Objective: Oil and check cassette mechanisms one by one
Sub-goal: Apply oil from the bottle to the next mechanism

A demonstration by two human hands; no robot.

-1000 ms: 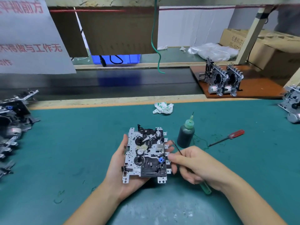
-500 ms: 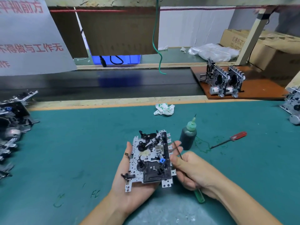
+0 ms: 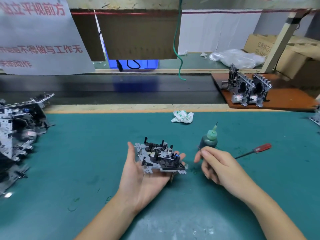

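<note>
The right hand (image 3: pixel 218 166) has drawn away from the mechanism (image 3: pixel 160 157), pinching a thin tool (image 3: pixel 199 148); the left hand (image 3: pixel 145 172) cradles it, fingers spread.

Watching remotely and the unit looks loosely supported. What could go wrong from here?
1. The cassette mechanism lies tilted on the open left hand, fingers not curled round it, its right corner past the fingertips; it may slide off onto the mat.
2. The right hand pinches a thin probe tool right beside the oil bottle; a careless move could tip the bottle.
</note>
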